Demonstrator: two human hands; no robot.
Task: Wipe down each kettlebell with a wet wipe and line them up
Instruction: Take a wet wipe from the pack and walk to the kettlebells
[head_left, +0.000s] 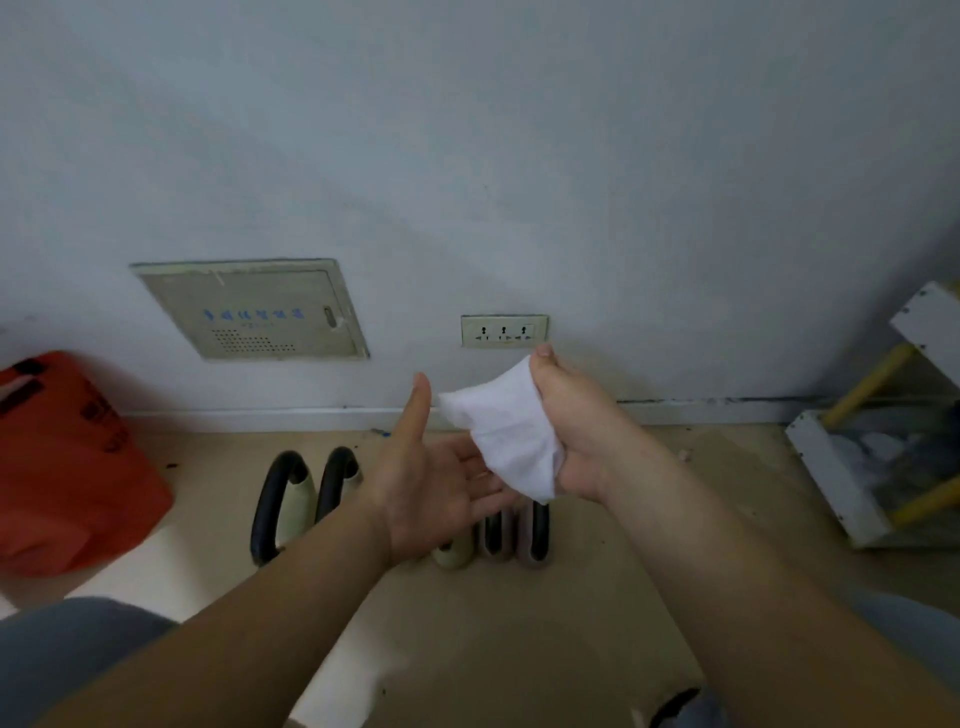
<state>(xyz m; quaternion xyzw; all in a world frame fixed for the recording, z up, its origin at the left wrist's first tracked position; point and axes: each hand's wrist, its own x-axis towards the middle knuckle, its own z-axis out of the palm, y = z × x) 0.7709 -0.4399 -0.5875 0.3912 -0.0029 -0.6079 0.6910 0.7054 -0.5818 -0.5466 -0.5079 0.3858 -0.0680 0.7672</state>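
The hatch panel (254, 312) set into the wall carries a line of blue characters above a speaker-like grille, too blurred to read. The dark print on the orange bag (67, 467) at the left is also illegible. The triple socket plate (504, 331) shows no writing. The left hand (431, 467) lies palm up with its fingers straight, its thumb pointing upward, and nothing in its grasp. The right hand (566, 431) is raised just beside it, fingers and thumb curled round a crumpled white wet wipe (504, 436), whose loose lower corner hangs over the left fingertips. Beneath both hands the kettlebells stand in a row on the beige floor near the wall: two pale green kettlebells (283, 499) with black handles at the left, and pinkish kettlebells (535, 535) partly hidden under the wrists. A white-and-yellow frame (841, 483) stands at the right.
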